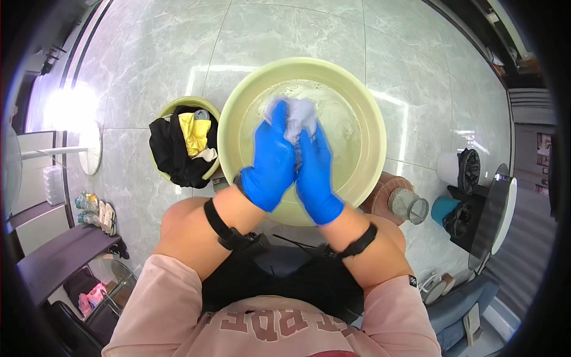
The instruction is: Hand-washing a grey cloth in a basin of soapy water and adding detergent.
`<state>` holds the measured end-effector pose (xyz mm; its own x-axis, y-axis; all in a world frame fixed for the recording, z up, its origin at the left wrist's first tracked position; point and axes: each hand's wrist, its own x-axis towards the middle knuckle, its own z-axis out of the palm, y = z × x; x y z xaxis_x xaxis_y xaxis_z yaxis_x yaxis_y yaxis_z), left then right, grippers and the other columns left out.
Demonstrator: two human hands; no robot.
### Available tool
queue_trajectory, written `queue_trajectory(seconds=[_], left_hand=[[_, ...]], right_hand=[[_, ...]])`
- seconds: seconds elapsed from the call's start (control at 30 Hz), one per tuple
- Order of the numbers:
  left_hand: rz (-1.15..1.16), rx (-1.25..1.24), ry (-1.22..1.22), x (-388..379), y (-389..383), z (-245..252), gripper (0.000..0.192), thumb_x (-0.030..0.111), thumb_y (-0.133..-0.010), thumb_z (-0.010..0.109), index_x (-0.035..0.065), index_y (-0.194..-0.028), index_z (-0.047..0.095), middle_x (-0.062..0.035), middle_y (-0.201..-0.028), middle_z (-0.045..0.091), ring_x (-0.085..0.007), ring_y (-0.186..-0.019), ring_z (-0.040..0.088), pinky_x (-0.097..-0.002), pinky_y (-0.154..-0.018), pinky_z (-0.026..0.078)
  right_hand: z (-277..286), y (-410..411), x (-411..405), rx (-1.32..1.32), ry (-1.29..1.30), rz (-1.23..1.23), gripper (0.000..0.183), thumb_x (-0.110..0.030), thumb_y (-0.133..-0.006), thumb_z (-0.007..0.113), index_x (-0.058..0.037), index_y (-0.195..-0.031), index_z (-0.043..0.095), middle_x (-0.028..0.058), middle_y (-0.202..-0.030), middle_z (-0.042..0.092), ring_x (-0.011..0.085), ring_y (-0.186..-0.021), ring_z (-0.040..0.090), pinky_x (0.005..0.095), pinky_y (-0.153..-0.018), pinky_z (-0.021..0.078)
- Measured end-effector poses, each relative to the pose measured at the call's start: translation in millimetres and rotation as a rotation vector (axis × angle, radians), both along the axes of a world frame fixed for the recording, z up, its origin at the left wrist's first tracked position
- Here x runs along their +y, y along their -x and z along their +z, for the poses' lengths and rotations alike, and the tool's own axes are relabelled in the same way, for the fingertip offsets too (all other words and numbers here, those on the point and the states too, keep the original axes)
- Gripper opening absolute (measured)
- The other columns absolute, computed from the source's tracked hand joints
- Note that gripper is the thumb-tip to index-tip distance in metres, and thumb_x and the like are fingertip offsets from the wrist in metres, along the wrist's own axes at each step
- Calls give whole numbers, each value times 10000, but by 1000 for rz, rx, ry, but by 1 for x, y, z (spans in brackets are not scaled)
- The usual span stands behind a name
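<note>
A large light-green plastic basin [372, 111] with water and some suds stands on the tiled floor before me. Both my hands wear blue rubber gloves and are close together over it. My left hand [272, 156] and my right hand [316, 172] grip a wet, bunched-up pale lilac cloth [299, 117] between them. Part of the cloth is hidden by the gloves, and its edges are blurred.
Left of the basin, a smaller green tub [166, 109] holds black, yellow, white and grey clothes [178, 147]. At the basin's lower right are a reddish-brown object [384, 192] and a glass jar [407, 206]. Farther right stand two lined bins [448, 168]; a fan base [91, 148] is at left.
</note>
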<state>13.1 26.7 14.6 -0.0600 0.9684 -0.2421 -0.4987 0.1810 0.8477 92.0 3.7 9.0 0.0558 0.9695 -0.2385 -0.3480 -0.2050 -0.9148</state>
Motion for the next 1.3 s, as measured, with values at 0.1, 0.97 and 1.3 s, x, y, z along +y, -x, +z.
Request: queue_trajectory(seconds=[0.1,0.97,1.3], left_hand=[[11,-298,93,1,21,19,324,296,-1027,456,28,-1189,540,-91,-1067,604,-162,-981,600,-311,-867,506],[-57,201,-88,-17,-7,-8,399,190,-1033,431,-32,-1364,449,-119,-1266,561,-173,-1129,550,-296,-949,459],[-12,158,7,-14,-15,-3,361,175,-1032,424,-27,-1327,477,-111,-1187,591,-146,-1045,579,-276,-904,471]], right_hand=[[12,16,-26,-416,-429,42,578,-92,-949,539,52,-1458,305,199,-1476,369,274,-1400,314,410,-1145,257],[31,-12,27,43,59,43,503,-249,-1023,467,39,-1428,388,146,-1318,544,194,-1168,543,317,-990,448],[23,-15,21,180,64,-38,566,-187,-998,509,51,-1468,303,169,-1485,385,244,-1391,346,355,-1129,278]])
